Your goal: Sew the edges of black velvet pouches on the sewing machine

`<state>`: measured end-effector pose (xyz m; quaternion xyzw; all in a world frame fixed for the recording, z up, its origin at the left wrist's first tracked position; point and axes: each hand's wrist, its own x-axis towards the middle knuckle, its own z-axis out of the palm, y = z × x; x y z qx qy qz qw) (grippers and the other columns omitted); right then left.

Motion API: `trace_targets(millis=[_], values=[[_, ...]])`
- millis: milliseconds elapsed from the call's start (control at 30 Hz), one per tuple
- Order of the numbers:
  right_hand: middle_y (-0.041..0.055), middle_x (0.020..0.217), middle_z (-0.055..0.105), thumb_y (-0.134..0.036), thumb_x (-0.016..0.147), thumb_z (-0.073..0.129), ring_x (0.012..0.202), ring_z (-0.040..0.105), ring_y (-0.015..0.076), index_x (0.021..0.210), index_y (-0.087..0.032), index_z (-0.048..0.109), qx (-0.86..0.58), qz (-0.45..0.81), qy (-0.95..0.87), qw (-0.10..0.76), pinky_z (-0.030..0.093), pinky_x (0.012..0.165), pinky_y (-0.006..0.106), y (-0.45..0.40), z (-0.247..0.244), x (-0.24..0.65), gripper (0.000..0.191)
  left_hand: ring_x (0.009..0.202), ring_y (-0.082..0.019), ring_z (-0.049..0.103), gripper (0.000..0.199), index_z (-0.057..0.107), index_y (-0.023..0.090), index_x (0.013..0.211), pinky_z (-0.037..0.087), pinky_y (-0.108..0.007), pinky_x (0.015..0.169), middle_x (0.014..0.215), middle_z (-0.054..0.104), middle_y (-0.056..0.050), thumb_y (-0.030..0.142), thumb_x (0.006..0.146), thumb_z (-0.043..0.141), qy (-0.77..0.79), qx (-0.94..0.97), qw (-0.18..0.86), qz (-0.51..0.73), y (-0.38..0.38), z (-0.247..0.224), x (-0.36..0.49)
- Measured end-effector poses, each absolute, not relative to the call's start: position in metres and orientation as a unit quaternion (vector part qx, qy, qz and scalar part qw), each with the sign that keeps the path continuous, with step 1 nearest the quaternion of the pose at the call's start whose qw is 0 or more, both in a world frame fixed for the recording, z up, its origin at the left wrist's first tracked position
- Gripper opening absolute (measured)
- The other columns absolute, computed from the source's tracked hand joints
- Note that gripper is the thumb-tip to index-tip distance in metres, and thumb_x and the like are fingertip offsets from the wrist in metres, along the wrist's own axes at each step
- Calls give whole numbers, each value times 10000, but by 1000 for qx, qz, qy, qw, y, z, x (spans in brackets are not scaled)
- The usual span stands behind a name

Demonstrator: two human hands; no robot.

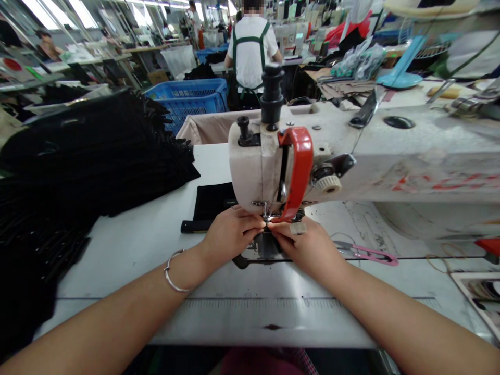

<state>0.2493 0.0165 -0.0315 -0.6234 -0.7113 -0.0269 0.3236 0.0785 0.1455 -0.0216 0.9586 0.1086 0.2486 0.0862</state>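
Both hands meet under the needle of a white sewing machine with a red guard. My left hand has its thumb and fingers pressed together just left of the needle; whatever is between them is too small to make out. A flat black fabric piece with a small label lies behind and beside it on the table. From the other side, my right hand is closed in a pinch close to the left fingertips. What it pinches is hidden. A light band wraps one right finger.
Pink-handled thread snips lie right of my right hand. Stacked black fabric pieces cover the table's left side. A ruler strip runs along the front. Behind stand a blue crate and a person in a white shirt.
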Motion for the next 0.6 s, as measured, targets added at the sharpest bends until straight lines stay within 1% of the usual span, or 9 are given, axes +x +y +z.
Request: trace_targets(millis=[133,300,367,433,500,600], values=[[86,1004,715,-143,887,606,910,649,231,965,-190,739,-627,-8,-706,329,540,779,348,18,-31,249,161,922,-190,686,109,749,233,890,543,-339,854,948,758,-8,235,892,639,125,956,107,242,147,-23,79],[106,1000,700,-134,881,599,907,635,240,962,-177,736,-635,22,-697,332,523,783,354,19,-32,249,165,956,-207,685,111,754,230,929,550,-351,872,971,762,-18,220,868,662,140,957,104,232,147,-23,79],[96,987,692,-124,877,593,903,629,226,948,-185,731,-641,26,-693,328,516,786,335,18,-31,247,167,923,-214,698,120,759,228,922,564,-355,839,962,766,-29,210,867,654,135,956,97,240,146,-22,78],[77,958,690,-115,867,590,895,627,207,911,-190,724,-650,18,-689,320,510,786,307,18,-30,243,159,853,-217,714,139,767,230,904,582,-347,767,934,771,-30,206,871,634,126,955,89,253,146,-23,76],[59,932,689,-123,856,598,882,630,187,875,-193,714,-661,5,-685,307,509,775,273,20,-31,241,137,820,-206,725,172,772,261,898,590,-322,735,915,774,-10,223,884,605,139,956,85,245,149,-26,74],[38,991,696,-170,865,600,918,634,175,895,-216,715,-667,-14,-687,289,506,806,253,24,-36,241,128,794,-211,731,182,774,305,886,603,-322,707,901,775,17,271,879,596,161,960,88,211,154,-32,74]])
